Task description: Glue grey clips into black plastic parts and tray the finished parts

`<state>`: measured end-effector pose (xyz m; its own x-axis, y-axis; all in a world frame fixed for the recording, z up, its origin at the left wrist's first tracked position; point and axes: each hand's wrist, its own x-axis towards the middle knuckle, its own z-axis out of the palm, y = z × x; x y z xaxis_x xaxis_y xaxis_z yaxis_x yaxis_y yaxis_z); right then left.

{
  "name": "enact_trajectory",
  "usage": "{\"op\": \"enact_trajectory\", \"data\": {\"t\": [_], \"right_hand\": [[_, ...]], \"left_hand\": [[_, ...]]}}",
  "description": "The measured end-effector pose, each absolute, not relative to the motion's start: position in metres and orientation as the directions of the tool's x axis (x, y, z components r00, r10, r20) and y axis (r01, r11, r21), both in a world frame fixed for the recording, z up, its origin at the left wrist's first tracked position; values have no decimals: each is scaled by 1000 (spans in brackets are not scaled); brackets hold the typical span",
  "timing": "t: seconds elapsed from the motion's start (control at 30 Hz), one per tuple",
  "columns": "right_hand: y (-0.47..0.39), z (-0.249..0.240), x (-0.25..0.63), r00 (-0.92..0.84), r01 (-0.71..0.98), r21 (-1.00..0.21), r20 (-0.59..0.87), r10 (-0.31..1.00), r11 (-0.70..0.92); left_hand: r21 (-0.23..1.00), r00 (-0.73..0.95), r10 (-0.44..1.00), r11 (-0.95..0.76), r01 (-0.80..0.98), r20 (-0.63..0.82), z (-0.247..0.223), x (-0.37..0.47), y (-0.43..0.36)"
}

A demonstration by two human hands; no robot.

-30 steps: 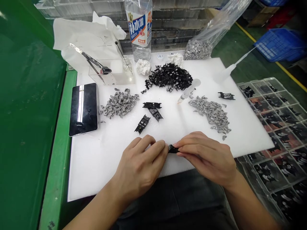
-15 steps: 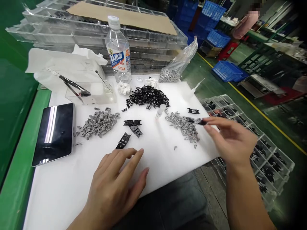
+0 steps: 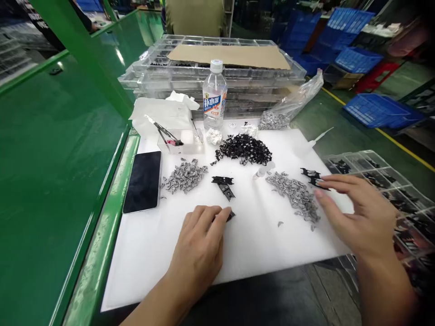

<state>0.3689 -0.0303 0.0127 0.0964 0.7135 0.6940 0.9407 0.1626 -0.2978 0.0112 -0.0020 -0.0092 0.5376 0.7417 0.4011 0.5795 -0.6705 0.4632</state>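
Note:
My left hand [image 3: 200,242] is over the front of the white board [image 3: 254,244], fingers closed round a black clip part [image 3: 231,216] that shows just past the fingertips. My right hand [image 3: 356,208] is at the right edge, thumb and forefinger apart, its fingertips touching a black part that lies beside another black part [image 3: 310,172]. Two more black parts [image 3: 222,180] lie crossed in the middle. Small grey pieces form a left pile [image 3: 186,176] and a right pile [image 3: 295,194]. Behind them is a heap of tiny black pieces [image 3: 244,148].
A tablet [image 3: 142,181] lies at the left. Tweezers [image 3: 159,127] rest on a clear box. A bottle [image 3: 215,99] stands before stacked trays [image 3: 238,81]. A bag of grey pieces [image 3: 275,118] is at the back right. More compartment trays [image 3: 384,167] stand right of the board.
The view has turned left. My left hand has closed on the nearest black part. My right hand has lowered its black part beside the one at the right and loosened its fingers.

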Motion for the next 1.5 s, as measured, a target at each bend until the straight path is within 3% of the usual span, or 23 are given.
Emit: {"op": "enact_trajectory", "data": {"t": [0.17, 0.27, 0.4, 0.5, 0.6, 0.73, 0.97, 1.13, 1.33, 1.5], "right_hand": [[-7, 32, 331, -12, 912, -350, 499, 867, 215], [9, 40, 335, 22, 930, -339, 443, 896, 145], [27, 54, 362, 355, 889, -446, 535, 767, -101], [37, 63, 367, 399, 871, -471, 516, 758, -138], [47, 64, 350, 276, 896, -440, 436, 857, -65], [69, 55, 318, -24, 929, -352, 250, 968, 113], [109, 50, 294, -403, 880, -257, 42, 914, 400], [124, 50, 292, -482, 860, -209, -30, 876, 466], [130, 46, 297, -524, 835, -200, -6, 852, 512], [137, 44, 296, -541, 816, -211, 47, 840, 538]], "left_hand": [[522, 685, 542, -809, 269, 487, -7, 7, -1], [525, 740, 458, -834, 167, 493, -5, 6, -1], [558, 696, 542, -794, 241, 471, -4, 7, 0], [580, 618, 656, -728, 366, 433, -3, 9, 0], [576, 611, 707, -681, 453, 357, -1, 11, -1], [551, 642, 703, -681, 482, 307, -1, 12, -2], [674, 623, 692, -658, 337, 364, -11, 7, 1], [690, 583, 708, -651, 317, 399, -12, 6, 4], [728, 453, 820, -542, 420, 350, 1, 8, -2], [583, 558, 759, -632, 510, 335, 2, 12, -5]]}}
